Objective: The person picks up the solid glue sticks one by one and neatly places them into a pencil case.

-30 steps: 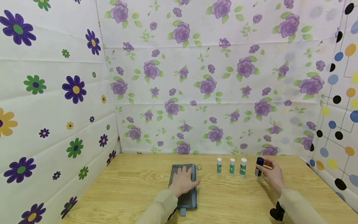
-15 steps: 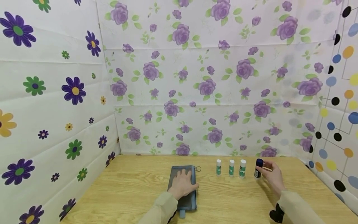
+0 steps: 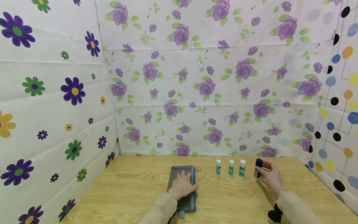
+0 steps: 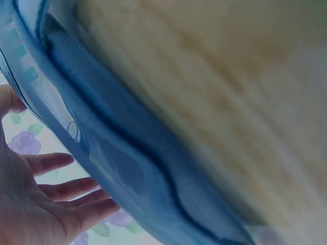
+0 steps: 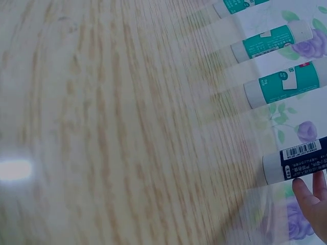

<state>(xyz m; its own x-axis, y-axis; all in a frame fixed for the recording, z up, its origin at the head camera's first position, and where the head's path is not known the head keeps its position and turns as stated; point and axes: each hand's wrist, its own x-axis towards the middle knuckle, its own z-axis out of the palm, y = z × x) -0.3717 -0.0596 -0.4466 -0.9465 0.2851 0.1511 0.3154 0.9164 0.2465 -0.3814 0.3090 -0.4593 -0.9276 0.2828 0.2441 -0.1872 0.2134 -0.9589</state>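
Note:
My left hand [image 3: 182, 186] lies over a blue-grey zip pouch [image 3: 185, 203] with a see-through mesh face, fingers spread and resting on it. In the left wrist view the pouch's blue edge [image 4: 117, 158] runs past the fingertips. At the right, my right hand [image 3: 272, 178] pinches a dark navy glue stick [image 3: 257, 172] with a navy cap. It stands upright; the right wrist view shows its white base and barcode label [image 5: 301, 150]. To its left stand a wider green-and-white glue stick [image 3: 242, 169] and two slimmer ones, the middle one [image 3: 231, 168] and the leftmost [image 3: 218, 168].
The wood-grain table [image 3: 134, 186] meets a rose-patterned cloth [image 3: 167, 130] behind, with patterned cloth walls on both sides. A key ring [image 3: 198, 169] sticks out from the pouch's top right corner. Near the right sleeve is a black heart-shaped item [image 3: 275, 214].

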